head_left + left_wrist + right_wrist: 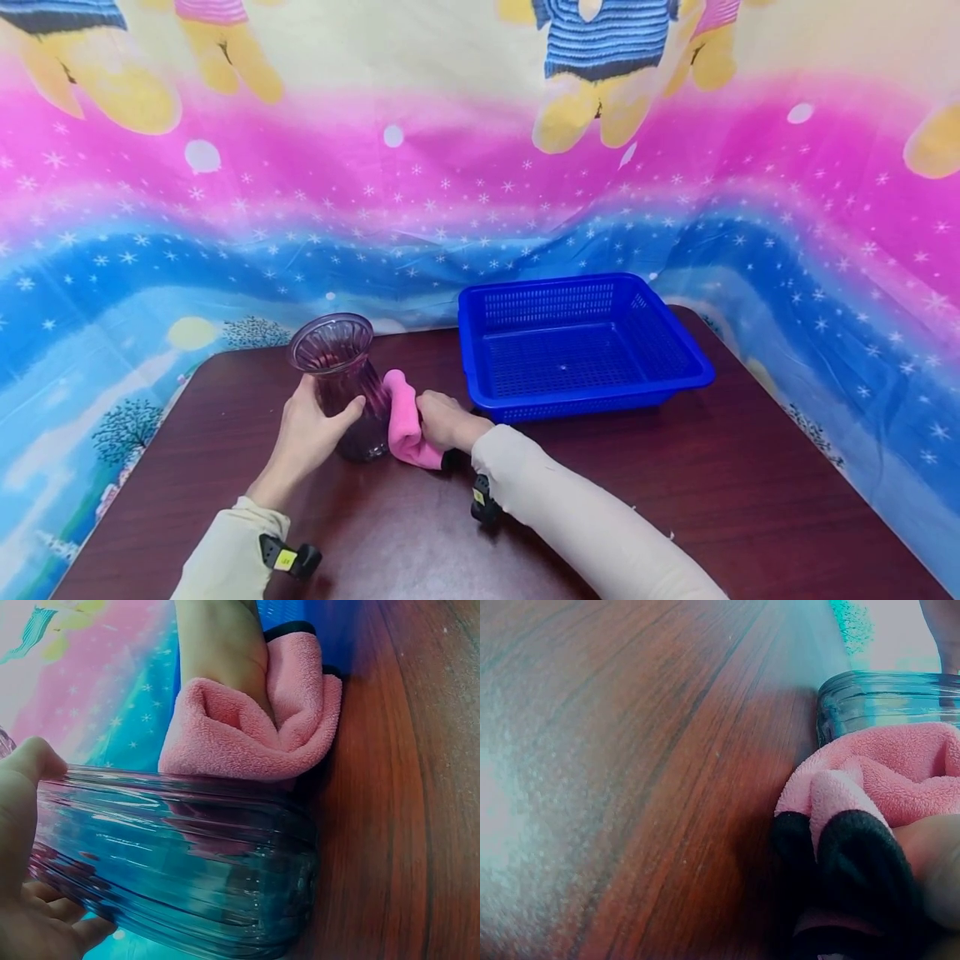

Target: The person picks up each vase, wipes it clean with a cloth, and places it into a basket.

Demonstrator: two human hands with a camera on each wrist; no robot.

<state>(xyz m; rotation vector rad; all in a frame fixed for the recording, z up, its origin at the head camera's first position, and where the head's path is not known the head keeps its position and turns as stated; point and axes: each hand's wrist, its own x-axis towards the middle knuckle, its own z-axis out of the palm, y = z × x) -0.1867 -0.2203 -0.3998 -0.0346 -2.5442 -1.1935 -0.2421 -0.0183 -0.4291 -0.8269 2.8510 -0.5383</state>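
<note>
"How do my hands stand?"

"Your left hand (311, 429) grips the ribbed purple glass vase (365, 432) below its flared mouth, thumb on one side, fingers round the other. Your right hand (444, 421) clutches a bunched pink cloth (405, 427) with dark edging against the vase's side; the cloth hides some of your fingers."

"And where's the vase?"

"Mouth up, over the left part of your dark wooden table (757, 492), left of the blue plastic basket (478, 390)."
</note>
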